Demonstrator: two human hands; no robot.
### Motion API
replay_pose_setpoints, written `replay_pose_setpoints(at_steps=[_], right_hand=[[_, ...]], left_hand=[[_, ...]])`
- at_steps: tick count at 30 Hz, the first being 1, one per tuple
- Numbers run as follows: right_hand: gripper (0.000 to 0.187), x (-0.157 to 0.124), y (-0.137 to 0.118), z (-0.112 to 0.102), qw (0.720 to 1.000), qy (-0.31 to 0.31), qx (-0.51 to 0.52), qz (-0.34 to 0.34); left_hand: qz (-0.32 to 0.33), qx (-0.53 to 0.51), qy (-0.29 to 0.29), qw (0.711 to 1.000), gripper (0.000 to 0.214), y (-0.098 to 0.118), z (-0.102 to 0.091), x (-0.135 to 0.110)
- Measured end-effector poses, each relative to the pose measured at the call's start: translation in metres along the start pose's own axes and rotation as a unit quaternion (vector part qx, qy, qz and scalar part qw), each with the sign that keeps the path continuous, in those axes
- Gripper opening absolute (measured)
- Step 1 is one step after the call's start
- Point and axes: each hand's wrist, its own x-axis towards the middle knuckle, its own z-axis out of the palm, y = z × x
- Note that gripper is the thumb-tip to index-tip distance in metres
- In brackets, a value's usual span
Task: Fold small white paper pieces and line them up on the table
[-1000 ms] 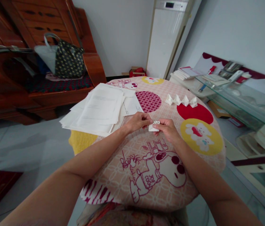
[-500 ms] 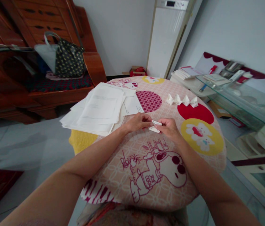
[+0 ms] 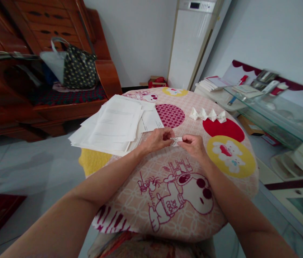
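A small piece of folded white paper [image 3: 176,141] with printed marks is pinched between my two hands, above the middle of the round table. My left hand [image 3: 160,139] grips its left edge, fingers closed. On the opposite edge, the thumb and fingers of my right hand [image 3: 194,145] are pressed together. Beyond my right hand stand several small folded white paper shapes [image 3: 207,115] in a row. A loose stack of printed paper sheets [image 3: 113,123] lies to the left of my left hand.
The table wears a pink patterned cloth [image 3: 135,200] with cartoon figures. A glass shelf [image 3: 280,118] with odds and ends runs along the right. On the left is a wooden bench [image 3: 76,107] holding a dark patterned bag [image 3: 78,66]. A tall white appliance [image 3: 190,43] stands behind.
The folded paper has turned in my fingers and now shows a smaller, narrower face. My hands have shifted slightly apart. The stack and the row of folded shapes stay put.
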Motion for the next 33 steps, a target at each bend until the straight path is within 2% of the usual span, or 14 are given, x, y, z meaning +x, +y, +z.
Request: replay_pose_setpoints(at_steps=[3,7,10,13,16,20,25,29,33], right_hand=[[0.019,0.000,-0.002,0.001,0.988,0.026,-0.115,-0.100],[0.015,-0.002,-0.001,0.003,0.938,0.031,-0.279,-0.201],[0.018,-0.005,-0.001,0.005,0.901,0.005,-0.364,-0.235],[0.017,-0.009,-0.003,0.007,0.887,-0.053,-0.394,-0.234],[0.013,-0.011,-0.007,0.008,0.894,-0.132,-0.375,-0.205],[0.015,-0.009,-0.011,0.004,0.912,-0.203,-0.325,-0.147],[0.012,-0.006,-0.007,-0.004,0.943,-0.217,-0.230,-0.103],[0.012,-0.004,-0.003,-0.007,0.958,-0.214,-0.170,-0.086],[0.012,-0.003,-0.004,-0.007,0.972,-0.191,-0.135,-0.007]], left_hand=[[0.032,0.116,0.005,0.993,0.006,-0.001,0.002,-0.003],[0.094,0.220,0.002,0.971,0.013,-0.003,0.001,-0.003],[0.132,0.292,-0.024,0.947,0.015,-0.004,0.000,-0.003],[0.149,0.339,-0.083,0.925,0.014,-0.002,-0.003,-0.004],[0.152,0.358,-0.134,0.911,0.011,0.003,-0.005,-0.007],[0.139,0.345,-0.174,0.912,0.012,0.004,-0.004,-0.008],[0.106,0.309,-0.172,0.929,0.011,0.001,-0.005,-0.005],[0.061,0.270,-0.171,0.946,0.014,-0.001,-0.007,-0.003],[0.008,0.235,-0.165,0.958,0.020,-0.002,-0.009,-0.001]])
